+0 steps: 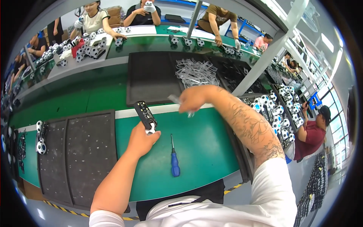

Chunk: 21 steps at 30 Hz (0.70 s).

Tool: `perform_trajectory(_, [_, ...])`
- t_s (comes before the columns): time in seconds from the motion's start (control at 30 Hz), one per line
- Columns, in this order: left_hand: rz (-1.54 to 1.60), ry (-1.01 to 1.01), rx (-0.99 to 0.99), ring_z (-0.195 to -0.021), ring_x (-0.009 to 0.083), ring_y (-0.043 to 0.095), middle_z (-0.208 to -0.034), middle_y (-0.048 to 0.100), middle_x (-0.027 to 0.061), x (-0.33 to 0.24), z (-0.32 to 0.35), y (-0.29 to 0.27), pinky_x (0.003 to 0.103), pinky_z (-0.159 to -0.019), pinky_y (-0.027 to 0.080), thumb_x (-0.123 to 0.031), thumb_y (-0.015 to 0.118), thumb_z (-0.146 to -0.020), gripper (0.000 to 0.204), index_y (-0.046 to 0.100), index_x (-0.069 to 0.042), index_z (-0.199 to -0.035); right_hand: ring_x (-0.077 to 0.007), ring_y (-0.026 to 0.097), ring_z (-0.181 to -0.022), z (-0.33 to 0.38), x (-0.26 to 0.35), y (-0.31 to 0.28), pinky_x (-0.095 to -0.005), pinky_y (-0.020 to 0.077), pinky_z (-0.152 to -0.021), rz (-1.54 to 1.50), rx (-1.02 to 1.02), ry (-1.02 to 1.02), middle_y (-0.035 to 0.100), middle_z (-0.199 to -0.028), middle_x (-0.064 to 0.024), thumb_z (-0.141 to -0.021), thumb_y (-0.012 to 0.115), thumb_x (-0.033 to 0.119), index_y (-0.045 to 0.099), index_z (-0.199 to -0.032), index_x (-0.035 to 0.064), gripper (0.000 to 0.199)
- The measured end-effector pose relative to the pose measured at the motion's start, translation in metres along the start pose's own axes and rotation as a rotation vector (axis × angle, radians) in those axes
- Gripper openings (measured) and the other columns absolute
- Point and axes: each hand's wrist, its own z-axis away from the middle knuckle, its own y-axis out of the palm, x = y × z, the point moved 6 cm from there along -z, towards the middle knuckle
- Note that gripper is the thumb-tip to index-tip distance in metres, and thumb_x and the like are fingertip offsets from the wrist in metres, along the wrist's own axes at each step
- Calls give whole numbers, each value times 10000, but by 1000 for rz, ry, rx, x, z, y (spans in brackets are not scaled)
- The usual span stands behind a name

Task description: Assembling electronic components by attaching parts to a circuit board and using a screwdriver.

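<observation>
My left hand (pixel 143 140) is closed round a device with a black body carrying a circuit board (pixel 145 113) and a white-and-black football-patterned end. The board faces up, tilted away from me. To its right my right hand (pixel 194 99) is raised above the table's far edge, smeared by motion. Its fingers are closed on a transparent plastic piece (pixel 174 99), whose exact shape is blurred. A screwdriver (pixel 174 162) with a blue handle lies on the green mat (pixel 204 147), its tip pointing away from me.
Transparent plastic frames (pixel 194 72) lie heaped in a black tray (pixel 149 81) ahead. Another dark tray (pixel 90 159) is at left, with a football-patterned device (pixel 41 146) on its edge. Many such devices (pixel 278 109) fill trays at right. A grey post (pixel 261 60) rises there. Co-workers sit opposite.
</observation>
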Motion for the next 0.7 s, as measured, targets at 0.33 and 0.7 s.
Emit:
perform_trajectory(0.33, [-2, 143, 246, -812, 228, 639, -975, 714, 92, -25, 10, 11, 355, -783, 523, -151, 767, -837, 301, 676, -33, -1098, -430, 646, -1175, 27, -24, -30, -471, 516, -1054, 68, -776, -254, 671, -1324, -234, -836, 747, 244, 586, -1405, -12, 645])
perform_trajectory(0.7, [432, -84, 1104, -853, 154, 683, -1013, 734, 63, -10, 40, 37, 271, -822, 533, -79, 828, -792, 385, 672, -54, -1143, -299, 708, -877, 110, 63, 74, -432, 557, -825, 287, -269, -569, 732, -999, -117, -766, 777, 179, 671, -1102, 96, 363])
